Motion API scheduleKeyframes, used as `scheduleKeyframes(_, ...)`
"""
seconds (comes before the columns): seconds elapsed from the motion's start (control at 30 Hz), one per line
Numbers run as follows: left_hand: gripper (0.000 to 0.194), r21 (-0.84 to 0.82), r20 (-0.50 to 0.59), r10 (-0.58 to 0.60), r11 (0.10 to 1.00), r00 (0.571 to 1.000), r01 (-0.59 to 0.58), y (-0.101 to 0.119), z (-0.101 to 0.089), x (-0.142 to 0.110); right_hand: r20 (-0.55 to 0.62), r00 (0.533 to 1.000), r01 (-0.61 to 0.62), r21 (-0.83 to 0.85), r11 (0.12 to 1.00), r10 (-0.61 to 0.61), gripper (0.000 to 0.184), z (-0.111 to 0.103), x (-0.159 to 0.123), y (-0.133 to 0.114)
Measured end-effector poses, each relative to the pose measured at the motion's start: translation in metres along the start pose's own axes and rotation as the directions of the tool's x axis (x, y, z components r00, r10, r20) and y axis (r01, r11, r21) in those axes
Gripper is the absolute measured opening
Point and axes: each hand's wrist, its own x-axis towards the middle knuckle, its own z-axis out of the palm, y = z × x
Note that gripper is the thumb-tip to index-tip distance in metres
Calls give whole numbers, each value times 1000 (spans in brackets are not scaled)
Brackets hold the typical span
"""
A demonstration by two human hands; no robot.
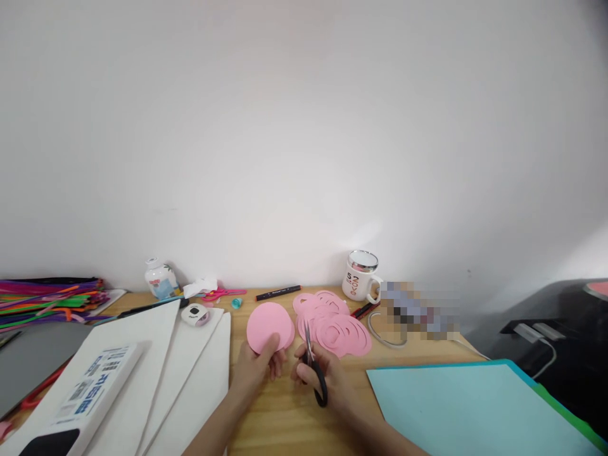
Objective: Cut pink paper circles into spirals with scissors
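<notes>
Pinched between the thumb and fingers of my left hand [264, 362] are pink paper circles [270, 326], overlapping so that a second edge shows at the right. My right hand [327, 373] is closed around black-handled scissors [319, 383]. Their metal blades point up and away from me, and lie close together. Behind the blades, a loose pile of pink paper pieces [339, 326] with curved cut-outs and rings lies on the wooden table [275, 421]. A small gap separates the scissors from the circles.
A white mug [358, 278] and a black marker [279, 292] stand near the wall. White sheets [199, 392] with a boxed item [90, 396] lie left, beside a white tape dispenser [194, 315] and pink scissors [223, 293]. Pale blue sheets [465, 405] cover the right front; pipe cleaners [52, 301] lie far left.
</notes>
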Motion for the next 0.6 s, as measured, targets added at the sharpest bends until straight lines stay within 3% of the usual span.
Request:
scheduleKeyframes(0.2,41,196,157,-8,980,988,-24,-6,3,-5,-230,973,25,-26,999,-30,35,-4,2,-5)
scheduleKeyframes(0.33,36,240,222,-8,970,975,-47,-6,5,-10,-270,962,28,-20,999,-32,34,-7,2,-5)
scheduleKeyframes(0.6,29,211,211,-36,978,977,-9,0,10,-14,-325,946,23,12,1000,-17,40,-8,4,-6)
